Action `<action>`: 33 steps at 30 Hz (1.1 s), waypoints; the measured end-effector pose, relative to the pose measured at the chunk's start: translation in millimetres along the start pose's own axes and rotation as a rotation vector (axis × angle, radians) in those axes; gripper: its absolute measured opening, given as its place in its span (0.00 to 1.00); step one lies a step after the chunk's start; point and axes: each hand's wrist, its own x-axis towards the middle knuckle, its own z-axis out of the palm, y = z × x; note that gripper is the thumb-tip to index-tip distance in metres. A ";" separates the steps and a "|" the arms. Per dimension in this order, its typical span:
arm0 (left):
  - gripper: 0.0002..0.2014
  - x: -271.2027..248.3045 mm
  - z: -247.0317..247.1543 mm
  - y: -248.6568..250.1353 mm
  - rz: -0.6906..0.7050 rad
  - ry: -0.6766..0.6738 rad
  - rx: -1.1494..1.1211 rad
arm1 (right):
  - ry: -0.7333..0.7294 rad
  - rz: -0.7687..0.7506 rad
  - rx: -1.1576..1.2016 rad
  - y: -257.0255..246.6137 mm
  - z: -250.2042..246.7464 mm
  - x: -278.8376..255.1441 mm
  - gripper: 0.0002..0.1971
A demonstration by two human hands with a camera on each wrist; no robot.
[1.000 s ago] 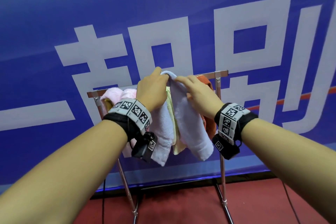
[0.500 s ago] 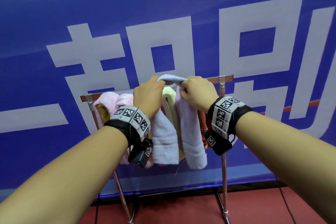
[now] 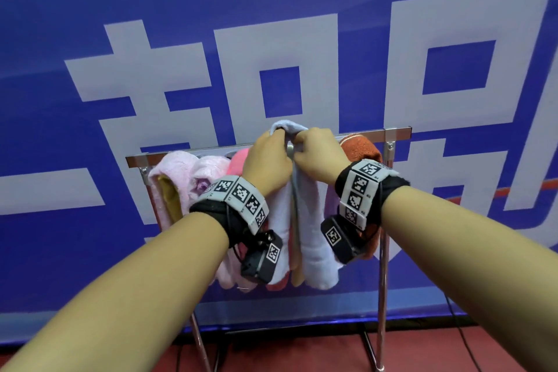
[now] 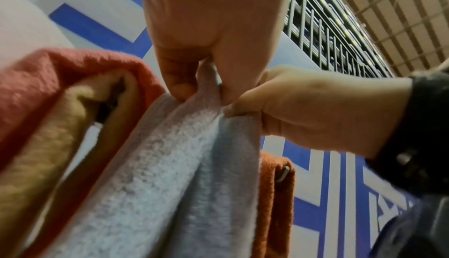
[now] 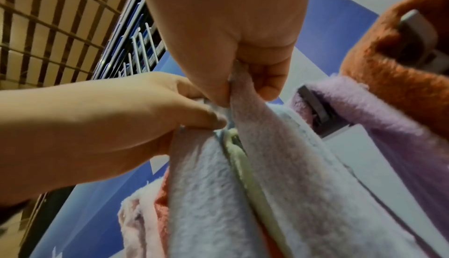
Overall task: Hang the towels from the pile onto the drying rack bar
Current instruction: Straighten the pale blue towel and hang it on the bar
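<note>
Both hands at the crest of a pale blue-white terry towel (image 3: 314,220) draped over the horizontal metal bar of the drying rack (image 3: 362,133). The left hand (image 3: 267,164) and the right hand (image 3: 320,157) sit side by side, almost touching, each with its fingers (image 4: 181,81) curled so that thumb and fingertips pinch a fold of the cloth at the top; the wrist views show the pile bunched between the pinching fingers (image 5: 267,81) of either hand. The towel hangs in two long falls towards the person, its top gathered into a narrow ridge above the bar. It sits in a crowded row: a pale pink fluffy towel (image 3: 178,172) at the left end, a bright pink towel (image 3: 240,157) beside the left hand, a cream-yellow towel (image 5: 243,158) caught between the two falls, a lilac towel (image 5: 364,108) and a rust-orange towel (image 3: 360,148) to the right. The pile itself is not in view. The step in hand appears to be the settling of this towel on the bar, the drape being made but not spread. The next move likely calls for drawing the two pinches apart along the bar to flatten the ridge, without dragging the neighbouring towels, and only then letting go.
</note>
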 end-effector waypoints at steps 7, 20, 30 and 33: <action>0.19 1.0 8.5 -16.3 -0.020 0.026 0.138 | -0.058 -0.055 -0.211 12.4 17.5 7.3 0.12; 0.13 3.0 15.5 -9.3 0.001 -0.054 0.549 | 0.001 -0.145 -0.699 8.1 14.8 7.8 0.04; 0.12 1.3 13.9 -10.1 0.047 -0.049 0.614 | -0.072 -0.179 -0.749 12.4 12.3 7.4 0.11; 0.12 -1.7 10.9 -10.6 0.079 -0.044 0.645 | -0.119 -0.248 -0.772 10.6 10.1 3.5 0.11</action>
